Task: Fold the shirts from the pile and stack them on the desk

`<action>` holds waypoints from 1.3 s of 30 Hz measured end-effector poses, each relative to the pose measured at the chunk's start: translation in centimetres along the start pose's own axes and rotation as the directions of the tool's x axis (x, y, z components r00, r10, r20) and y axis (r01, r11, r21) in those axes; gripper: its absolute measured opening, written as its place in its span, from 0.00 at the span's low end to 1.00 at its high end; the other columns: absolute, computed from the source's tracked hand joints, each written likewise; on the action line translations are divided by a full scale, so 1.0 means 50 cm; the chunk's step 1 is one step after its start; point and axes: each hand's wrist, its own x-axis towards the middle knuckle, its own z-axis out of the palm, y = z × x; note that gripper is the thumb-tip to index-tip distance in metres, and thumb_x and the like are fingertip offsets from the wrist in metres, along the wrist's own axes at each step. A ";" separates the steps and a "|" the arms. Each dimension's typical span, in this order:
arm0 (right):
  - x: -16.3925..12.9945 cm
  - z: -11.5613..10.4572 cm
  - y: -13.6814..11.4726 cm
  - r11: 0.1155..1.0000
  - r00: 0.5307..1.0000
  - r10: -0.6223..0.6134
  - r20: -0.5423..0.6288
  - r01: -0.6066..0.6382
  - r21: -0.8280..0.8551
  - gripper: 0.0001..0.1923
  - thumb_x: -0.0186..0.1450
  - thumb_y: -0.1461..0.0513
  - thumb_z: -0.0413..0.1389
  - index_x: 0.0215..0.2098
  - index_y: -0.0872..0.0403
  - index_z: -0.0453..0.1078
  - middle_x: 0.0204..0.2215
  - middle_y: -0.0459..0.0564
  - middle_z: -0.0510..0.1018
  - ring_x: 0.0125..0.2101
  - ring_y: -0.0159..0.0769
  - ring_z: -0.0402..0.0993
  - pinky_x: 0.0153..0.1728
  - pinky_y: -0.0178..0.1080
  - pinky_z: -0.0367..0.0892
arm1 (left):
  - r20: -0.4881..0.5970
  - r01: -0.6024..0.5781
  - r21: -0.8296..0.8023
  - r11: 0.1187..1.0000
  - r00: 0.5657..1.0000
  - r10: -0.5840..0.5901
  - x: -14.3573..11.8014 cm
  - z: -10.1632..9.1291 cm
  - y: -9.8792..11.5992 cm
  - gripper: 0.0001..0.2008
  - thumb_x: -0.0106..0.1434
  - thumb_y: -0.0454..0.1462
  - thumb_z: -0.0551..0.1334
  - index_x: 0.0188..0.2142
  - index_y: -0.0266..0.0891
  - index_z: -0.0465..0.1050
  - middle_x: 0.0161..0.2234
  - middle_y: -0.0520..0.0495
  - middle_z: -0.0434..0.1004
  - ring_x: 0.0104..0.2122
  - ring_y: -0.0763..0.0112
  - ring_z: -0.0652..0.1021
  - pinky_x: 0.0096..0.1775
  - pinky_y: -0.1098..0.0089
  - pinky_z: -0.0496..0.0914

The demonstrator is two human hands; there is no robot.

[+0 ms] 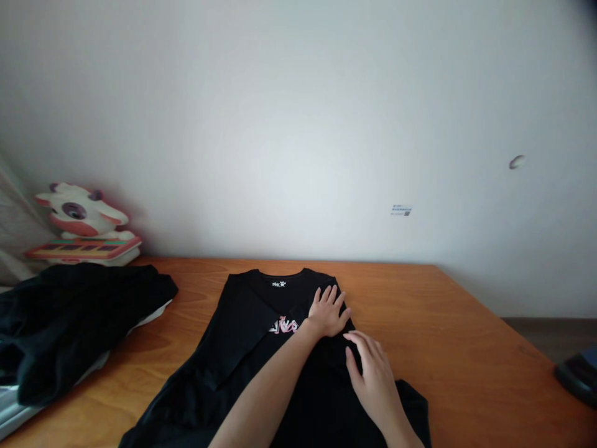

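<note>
Near edge of surface (466,348): hem end of black T-shirt (242,336) hanging over or reaching the near edge, lower portion unfolded and wider than the upper part.

Right hand (373,373): flat, palm down, fingers loosely spread, resting on the shirt's right side toward the middle of the garment. Gripping nothing.

Left hand (328,312): forearm crossing over the shirt from near left; palm down, fingers extended and open, pressing the cloth at the right shoulder area just below the collar. Gripping nothing.

Progress, judged from the lie of the cloth: left sleeve side already folded inward as a diagonal flap, partly covering the pink chest print (283,326). Right side appears drawn in under both hands, being flattened. Lengthwise fold from hem to collar not yet made; lower body spread loose.

Shirt position: centre of surface, collar and neck label (278,284) pointing at the far edge, close to it.

Open room: broad bare wood right of the shirt out to the right edge and far right corner; narrower bare strip on the left between the shirt and a pile of dark clothing (69,317) at the left edge. Dark object (578,373) beyond the right edge, kind unclear.

Far left corner: plush toy (79,218) against the wall (298,124).
</note>
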 end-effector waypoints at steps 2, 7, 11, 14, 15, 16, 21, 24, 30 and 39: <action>-0.008 0.008 0.011 0.995 0.998 -0.002 0.068 0.008 -0.096 0.18 0.73 0.55 0.48 0.57 0.49 0.70 0.56 0.56 0.77 0.56 0.49 0.73 0.54 0.54 0.70 | -0.032 -0.015 -0.004 1.000 0.999 0.015 -0.004 -0.005 -0.007 0.30 0.74 0.48 0.46 0.69 0.36 0.59 0.71 0.36 0.56 0.70 0.52 0.57 0.69 0.47 0.50; -0.011 0.014 0.008 0.973 0.959 0.051 0.280 0.016 -0.231 0.26 0.74 0.51 0.46 0.65 0.50 0.66 0.66 0.54 0.68 0.67 0.52 0.59 0.63 0.64 0.57 | -0.057 -0.031 0.017 0.999 0.998 0.031 -0.109 -0.024 -0.002 0.27 0.75 0.42 0.47 0.66 0.32 0.63 0.70 0.34 0.58 0.70 0.52 0.57 0.69 0.50 0.51; -0.007 0.011 0.005 0.967 0.930 0.106 0.352 -0.014 -0.255 0.27 0.73 0.51 0.44 0.66 0.49 0.65 0.68 0.52 0.64 0.69 0.51 0.56 0.65 0.63 0.55 | 0.046 -0.161 -0.039 0.986 0.986 0.163 -0.266 -0.068 -0.010 0.30 0.76 0.49 0.45 0.71 0.37 0.55 0.73 0.38 0.49 0.72 0.53 0.51 0.70 0.49 0.48; -0.006 0.009 0.006 0.968 0.935 0.113 0.335 -0.028 -0.249 0.27 0.73 0.50 0.44 0.65 0.49 0.66 0.68 0.52 0.64 0.69 0.50 0.56 0.65 0.62 0.54 | 0.154 -0.129 -0.106 0.986 0.977 0.145 -0.380 -0.129 -0.023 0.32 0.75 0.52 0.46 0.72 0.40 0.53 0.73 0.38 0.47 0.72 0.53 0.50 0.70 0.48 0.49; -0.006 0.009 0.007 0.970 0.940 0.112 0.321 -0.033 -0.243 0.26 0.73 0.51 0.44 0.65 0.49 0.67 0.68 0.52 0.65 0.68 0.50 0.57 0.65 0.62 0.54 | 0.180 -0.111 -0.129 0.985 0.975 0.133 -0.414 -0.151 -0.027 0.32 0.75 0.53 0.46 0.71 0.41 0.55 0.73 0.38 0.47 0.72 0.52 0.51 0.70 0.48 0.49; -0.006 0.009 0.007 0.971 0.946 0.111 0.305 -0.038 -0.234 0.26 0.72 0.51 0.45 0.63 0.48 0.68 0.67 0.52 0.66 0.68 0.50 0.58 0.65 0.61 0.54 | 0.199 -0.095 -0.154 0.984 0.972 0.125 -0.446 -0.172 -0.031 0.31 0.75 0.53 0.47 0.71 0.42 0.56 0.73 0.39 0.48 0.72 0.52 0.52 0.70 0.47 0.50; -0.012 0.011 0.001 0.986 0.974 0.083 0.212 -0.050 -0.158 0.23 0.71 0.51 0.45 0.54 0.52 0.73 0.62 0.57 0.73 0.62 0.50 0.68 0.61 0.56 0.62 | 0.216 -0.040 -0.248 0.968 0.972 0.096 -0.579 -0.260 -0.058 0.24 0.72 0.49 0.56 0.64 0.46 0.68 0.67 0.42 0.65 0.67 0.55 0.66 0.68 0.52 0.58; -0.024 -0.012 -0.004 0.985 0.980 0.093 0.175 -0.065 -0.160 0.26 0.71 0.48 0.43 0.52 0.53 0.73 0.58 0.60 0.76 0.58 0.52 0.72 0.57 0.54 0.67 | 0.149 0.024 -0.205 0.978 0.989 0.007 -0.651 -0.296 -0.091 0.24 0.66 0.50 0.64 0.60 0.48 0.72 0.62 0.42 0.72 0.62 0.54 0.72 0.64 0.55 0.65; -0.077 -0.139 0.031 0.928 0.917 0.316 0.243 -0.245 -0.281 0.34 0.61 0.36 0.50 0.49 0.52 0.74 0.51 0.61 0.80 0.51 0.59 0.76 0.51 0.58 0.70 | 0.203 0.200 -0.014 0.980 0.960 -0.193 -0.786 -0.337 -0.157 0.47 0.47 0.46 0.75 0.66 0.51 0.65 0.67 0.42 0.64 0.66 0.41 0.64 0.67 0.45 0.58; -0.130 -0.235 0.027 0.881 0.826 0.386 0.411 -0.462 0.100 0.25 0.54 0.38 0.55 0.33 0.47 0.76 0.38 0.55 0.85 0.44 0.53 0.81 0.46 0.46 0.75 | 0.231 0.209 -0.045 0.977 0.954 -0.193 -0.784 -0.356 -0.177 0.32 0.52 0.30 0.63 0.56 0.55 0.77 0.64 0.49 0.70 0.62 0.53 0.72 0.64 0.56 0.64</action>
